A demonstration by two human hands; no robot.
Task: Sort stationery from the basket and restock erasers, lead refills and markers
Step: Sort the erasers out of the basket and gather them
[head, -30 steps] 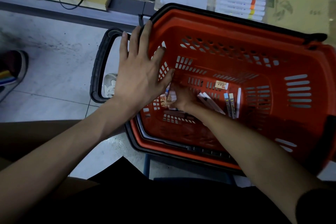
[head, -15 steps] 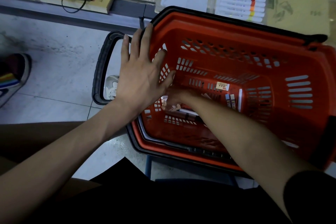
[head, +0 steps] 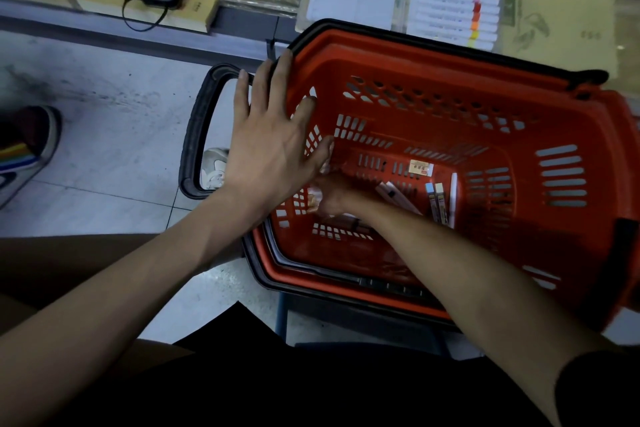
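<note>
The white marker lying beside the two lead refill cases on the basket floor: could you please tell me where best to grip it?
Probably pinch the white marker at its far end, coming straight down from above. It lies flat on the basket floor, and the lead refill cases crowd its left side along the middle, leaving little room for a pinch there.

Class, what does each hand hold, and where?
Left hand lies flat on the red plastic basket's rim, holding nothing. Right hand's grip inside is hidden: cannot tell.
</note>
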